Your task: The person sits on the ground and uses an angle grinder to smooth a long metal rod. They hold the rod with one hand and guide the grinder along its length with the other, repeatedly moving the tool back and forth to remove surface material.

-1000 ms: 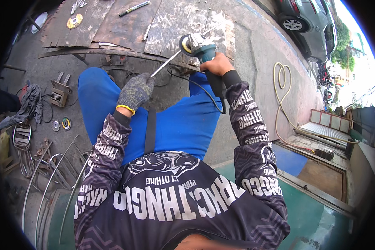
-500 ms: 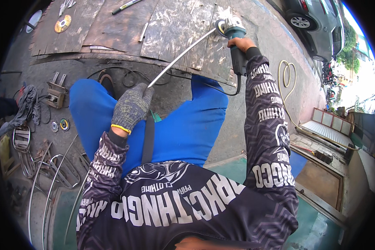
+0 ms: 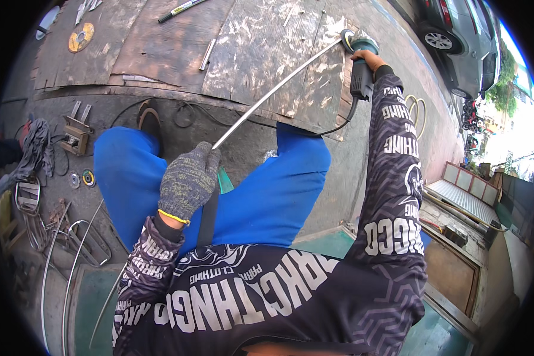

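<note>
Steel rod [image 3: 279, 89], stiff yet springy, we judge; our gloved left hand [image 3: 187, 181] fists its near end, bare right hand [image 3: 366, 59] wraps the grinder [image 3: 357, 56].

plywood boards [image 3: 261, 53] | on them: grinding disc [image 3: 80, 37], marker [image 3: 181, 8]

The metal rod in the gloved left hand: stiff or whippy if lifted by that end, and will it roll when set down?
The rod is long, thin and already slightly bowed between the left hand and the grinder, so it would probably flex and sag. Its round, shiny surface suggests it may roll on the flat boards and slip without the glove.
</note>
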`<control>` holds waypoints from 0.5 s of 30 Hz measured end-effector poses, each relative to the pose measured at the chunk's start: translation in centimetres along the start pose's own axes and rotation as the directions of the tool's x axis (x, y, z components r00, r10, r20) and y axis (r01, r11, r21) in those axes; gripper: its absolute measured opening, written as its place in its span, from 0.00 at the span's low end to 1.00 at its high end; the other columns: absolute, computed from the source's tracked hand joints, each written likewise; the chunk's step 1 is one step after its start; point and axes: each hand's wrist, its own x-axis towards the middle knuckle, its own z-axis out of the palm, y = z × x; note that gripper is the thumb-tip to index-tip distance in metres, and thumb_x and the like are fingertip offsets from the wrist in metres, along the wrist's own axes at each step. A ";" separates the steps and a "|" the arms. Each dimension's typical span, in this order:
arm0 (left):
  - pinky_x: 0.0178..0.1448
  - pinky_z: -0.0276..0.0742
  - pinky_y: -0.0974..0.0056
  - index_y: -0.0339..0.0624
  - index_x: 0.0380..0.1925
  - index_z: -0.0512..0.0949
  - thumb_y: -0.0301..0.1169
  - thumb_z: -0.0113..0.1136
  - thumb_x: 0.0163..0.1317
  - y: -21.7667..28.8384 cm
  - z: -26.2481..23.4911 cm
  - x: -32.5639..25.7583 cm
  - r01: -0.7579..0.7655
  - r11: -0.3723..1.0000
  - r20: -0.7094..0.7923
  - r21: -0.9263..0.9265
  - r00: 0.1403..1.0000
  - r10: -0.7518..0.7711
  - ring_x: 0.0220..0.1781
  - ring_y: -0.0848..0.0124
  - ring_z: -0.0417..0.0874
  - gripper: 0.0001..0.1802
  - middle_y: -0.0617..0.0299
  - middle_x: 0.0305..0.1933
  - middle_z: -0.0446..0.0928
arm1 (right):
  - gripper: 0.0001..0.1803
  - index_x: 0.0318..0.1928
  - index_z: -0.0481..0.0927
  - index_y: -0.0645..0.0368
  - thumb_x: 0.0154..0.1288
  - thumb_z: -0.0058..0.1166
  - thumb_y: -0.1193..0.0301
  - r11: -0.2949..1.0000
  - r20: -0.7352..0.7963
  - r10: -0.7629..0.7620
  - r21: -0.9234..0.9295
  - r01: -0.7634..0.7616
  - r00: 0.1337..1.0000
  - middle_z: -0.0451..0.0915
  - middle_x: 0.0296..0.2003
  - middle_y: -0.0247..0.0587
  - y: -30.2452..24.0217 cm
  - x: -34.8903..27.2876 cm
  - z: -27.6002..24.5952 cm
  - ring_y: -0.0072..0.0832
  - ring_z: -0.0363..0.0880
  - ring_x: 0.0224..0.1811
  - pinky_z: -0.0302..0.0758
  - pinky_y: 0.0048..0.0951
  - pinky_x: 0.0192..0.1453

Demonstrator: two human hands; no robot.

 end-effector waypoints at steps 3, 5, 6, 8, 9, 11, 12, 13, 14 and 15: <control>0.40 0.76 0.45 0.37 0.46 0.79 0.37 0.54 0.70 -0.4 0.3 1.8 -0.025 1.000 -0.021 -0.009 0.999 0.025 0.35 0.44 0.82 0.15 0.42 0.29 0.80 | 0.20 0.36 0.80 0.52 0.46 0.68 0.55 0.999 -0.017 0.035 0.030 -0.035 0.999 0.80 0.27 0.41 -0.5 1.8 -0.2 0.35 0.77 0.19 0.73 0.38 0.24; 0.40 0.76 0.45 0.37 0.46 0.79 0.37 0.54 0.70 -1.7 0.7 3.7 -0.027 1.000 -0.026 -0.006 0.999 0.027 0.35 0.44 0.82 0.15 0.42 0.30 0.80 | 0.19 0.35 0.80 0.52 0.46 0.68 0.55 0.997 0.050 0.033 0.069 -0.037 0.998 0.80 0.26 0.41 -1.3 3.9 1.6 0.35 0.77 0.19 0.73 0.38 0.24; 0.41 0.76 0.44 0.37 0.47 0.79 0.37 0.54 0.70 -2.2 0.8 4.5 -0.027 1.000 -0.029 0.000 0.999 0.027 0.35 0.44 0.82 0.15 0.42 0.30 0.80 | 0.19 0.34 0.79 0.52 0.46 0.68 0.55 0.994 0.051 0.060 0.085 -0.064 0.997 0.80 0.26 0.40 -1.8 4.8 2.4 0.35 0.77 0.19 0.73 0.39 0.23; 0.42 0.77 0.44 0.37 0.46 0.79 0.39 0.53 0.71 -2.9 0.7 5.7 -0.053 0.998 -0.028 0.019 0.998 0.053 0.36 0.44 0.82 0.16 0.41 0.31 0.81 | 0.18 0.32 0.79 0.52 0.46 0.68 0.56 0.991 0.050 0.039 0.124 -0.045 0.998 0.79 0.25 0.40 -2.2 5.8 3.1 0.35 0.77 0.19 0.74 0.38 0.23; 0.44 0.77 0.43 0.38 0.44 0.80 0.41 0.53 0.71 -3.0 0.6 6.0 -0.071 0.997 -0.019 0.027 0.997 0.071 0.37 0.44 0.83 0.17 0.41 0.32 0.82 | 0.18 0.32 0.80 0.52 0.45 0.68 0.56 0.989 0.045 0.017 0.146 -0.023 0.999 0.80 0.25 0.40 -2.2 5.7 3.3 0.35 0.77 0.19 0.74 0.37 0.24; 0.45 0.77 0.43 0.38 0.43 0.80 0.43 0.52 0.71 -2.7 0.3 5.6 -0.043 0.999 -0.001 0.004 0.999 0.043 0.39 0.43 0.83 0.19 0.41 0.33 0.82 | 0.19 0.33 0.82 0.54 0.44 0.69 0.56 0.991 0.020 -0.039 0.126 0.036 0.999 0.81 0.27 0.41 -2.0 4.8 3.3 0.35 0.78 0.20 0.75 0.37 0.25; 0.46 0.77 0.42 0.38 0.43 0.80 0.43 0.52 0.71 -2.2 0.4 5.2 0.004 1.000 0.008 -0.025 1.000 -0.004 0.39 0.43 0.83 0.19 0.40 0.33 0.82 | 0.20 0.33 0.83 0.56 0.43 0.70 0.56 0.994 0.002 -0.074 0.085 0.074 0.997 0.82 0.28 0.43 -1.8 4.1 3.3 0.36 0.79 0.21 0.77 0.37 0.26; 0.46 0.77 0.42 0.38 0.42 0.80 0.44 0.52 0.71 -1.9 0.3 4.6 0.029 0.998 -0.001 -0.062 1.000 -0.029 0.40 0.43 0.83 0.19 0.40 0.34 0.82 | 0.22 0.34 0.84 0.58 0.42 0.70 0.56 0.995 -0.042 -0.087 0.039 0.088 0.995 0.82 0.29 0.44 -1.6 3.1 3.3 0.37 0.80 0.23 0.78 0.37 0.28; 0.47 0.77 0.42 0.37 0.44 0.80 0.43 0.52 0.71 -1.8 0.2 4.0 0.061 0.996 0.038 -0.062 0.998 -0.059 0.41 0.42 0.83 0.19 0.40 0.35 0.82 | 0.24 0.34 0.85 0.61 0.41 0.71 0.55 0.991 -0.046 -0.133 -0.033 0.132 0.990 0.83 0.30 0.45 -1.3 2.1 3.5 0.38 0.81 0.24 0.78 0.37 0.29; 0.47 0.76 0.42 0.36 0.45 0.80 0.42 0.52 0.71 -1.8 0.1 3.5 0.071 0.995 0.057 -0.069 0.996 -0.067 0.43 0.41 0.82 0.18 0.39 0.36 0.82 | 0.26 0.35 0.85 0.64 0.40 0.71 0.55 0.983 -0.076 -0.159 -0.109 0.151 0.984 0.83 0.32 0.47 -1.1 1.0 4.3 0.38 0.82 0.26 0.79 0.37 0.31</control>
